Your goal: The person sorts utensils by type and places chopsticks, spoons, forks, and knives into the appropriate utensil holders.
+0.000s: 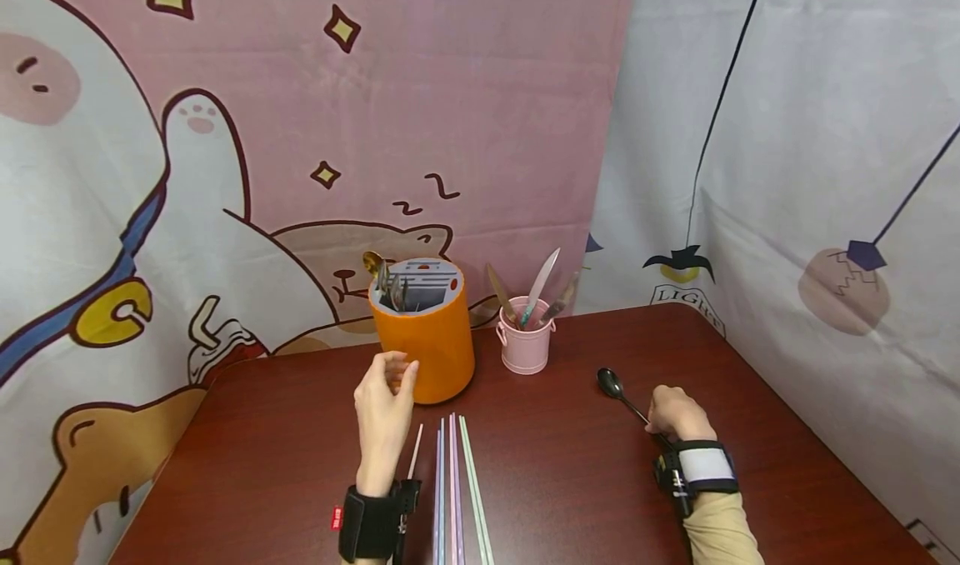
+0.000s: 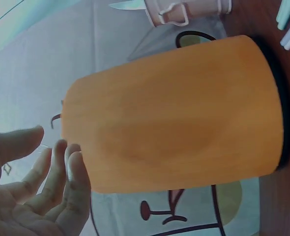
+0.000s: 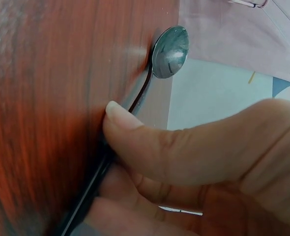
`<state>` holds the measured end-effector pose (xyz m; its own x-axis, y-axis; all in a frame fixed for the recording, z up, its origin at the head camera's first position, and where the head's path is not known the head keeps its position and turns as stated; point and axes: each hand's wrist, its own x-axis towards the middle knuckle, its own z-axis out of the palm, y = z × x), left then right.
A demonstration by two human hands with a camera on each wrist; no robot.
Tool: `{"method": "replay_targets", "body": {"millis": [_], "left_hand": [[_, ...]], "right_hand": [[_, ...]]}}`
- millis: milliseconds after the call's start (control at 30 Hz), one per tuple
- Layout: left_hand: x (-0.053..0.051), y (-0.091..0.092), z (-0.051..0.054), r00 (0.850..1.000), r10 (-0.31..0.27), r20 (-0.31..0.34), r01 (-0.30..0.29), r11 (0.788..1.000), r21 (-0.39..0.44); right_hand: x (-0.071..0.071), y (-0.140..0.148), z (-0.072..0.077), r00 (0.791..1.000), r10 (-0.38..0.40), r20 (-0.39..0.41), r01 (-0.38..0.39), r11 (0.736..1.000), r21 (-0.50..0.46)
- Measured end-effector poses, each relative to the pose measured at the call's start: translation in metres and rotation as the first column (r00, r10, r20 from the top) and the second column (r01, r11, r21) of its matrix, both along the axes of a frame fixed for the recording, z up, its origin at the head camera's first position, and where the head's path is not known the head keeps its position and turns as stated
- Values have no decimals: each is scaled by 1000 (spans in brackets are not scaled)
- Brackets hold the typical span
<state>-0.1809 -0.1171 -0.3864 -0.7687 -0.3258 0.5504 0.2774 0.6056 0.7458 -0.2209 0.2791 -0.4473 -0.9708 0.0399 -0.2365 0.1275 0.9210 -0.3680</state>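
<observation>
One black spoon (image 1: 611,383), lower right of frame, slim handle pinched between thumb and fingers of the right hand (image 1: 679,413), presumably for lying low on the table (image 1: 555,473); left hand (image 1: 385,415), lower centre-left, empty, thumb apart, beside an orange holder (image 1: 432,352).

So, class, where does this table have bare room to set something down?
Bare: the table left of the left hand; also the stretch between the green chopsticks and the black spoon, in front of the pink bucket. Crowded: around the orange holder, left hand and other chopsticks.
</observation>
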Motion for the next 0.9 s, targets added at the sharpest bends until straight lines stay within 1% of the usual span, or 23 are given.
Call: {"method": "replay_targets", "body": {"millis": [133, 233, 400, 533, 700, 800, 900], "left_hand": [[6, 3, 4, 999, -30, 17, 30, 1000, 3], [9, 5, 7, 998, -47, 33, 46, 999, 10], [10, 8, 7, 996, -77, 51, 76, 997, 13], [11, 12, 6, 993, -103, 53, 103, 995, -2], [10, 16, 5, 989, -133, 59, 134, 991, -15], [9, 20, 3, 984, -157, 85, 159, 987, -16], [10, 23, 2, 975, -192, 115, 194, 981, -8]], "right_hand": [[0, 0, 0, 1000, 28, -2, -28, 1000, 10], [0, -2, 0, 998, 63, -9, -62, 998, 13], [-1, -5, -2, 993, 113, -28, -113, 994, 12], [-2, -7, 0, 990, 128, -57, -127, 992, 12], [0, -10, 9, 983, 139, -120, -138, 990, 14], [3, -13, 18, 974, 143, -173, -145, 989, 0], [6, -17, 27, 960, 155, -233, -166, 986, -30]]}}
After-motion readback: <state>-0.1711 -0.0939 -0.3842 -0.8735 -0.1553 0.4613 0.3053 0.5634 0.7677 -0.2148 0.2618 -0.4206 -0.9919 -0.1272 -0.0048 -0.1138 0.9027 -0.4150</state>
